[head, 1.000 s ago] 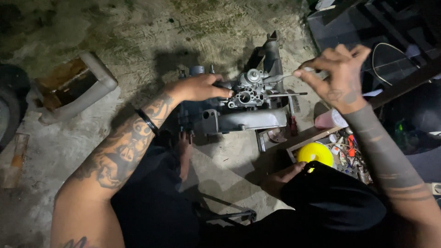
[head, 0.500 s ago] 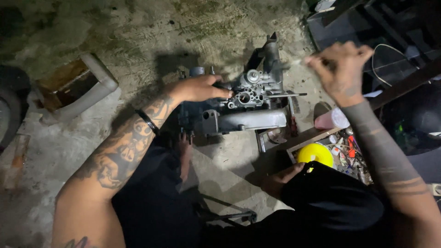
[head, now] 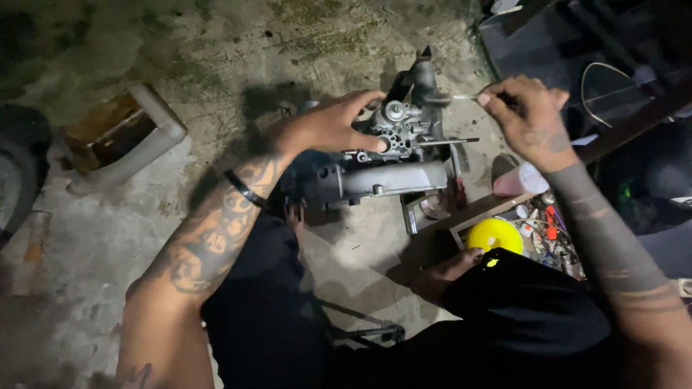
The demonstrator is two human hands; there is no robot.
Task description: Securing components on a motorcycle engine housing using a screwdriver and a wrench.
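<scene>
A grey metal engine block point(head: 393, 176) lies on the concrete floor point(head: 216, 57) in front of me. My left hand point(head: 328, 126) rests on its upper part, fingers spread over the small round housing point(head: 395, 112). My right hand point(head: 526, 112) is raised to the right of the engine, fingers pinched on a thin light-coloured tool point(head: 465, 96) whose tip points at the engine's dark top piece point(head: 425, 79). A long rod point(head: 447, 142) sticks out of the engine toward the right.
A rusty tray with a pale rim point(head: 119, 137) lies at the left, beside a dark tyre point(head: 18, 173). At the right, a wooden box of small parts point(head: 548, 227) holds a yellow round lid point(head: 494, 234). A pink cup point(head: 522, 180) stands nearby. My bare foot point(head: 447, 270) rests below the engine.
My right hand, with the thin tool, has lifted from the engine's side and moved up to the right. My left hand stays on the engine.
</scene>
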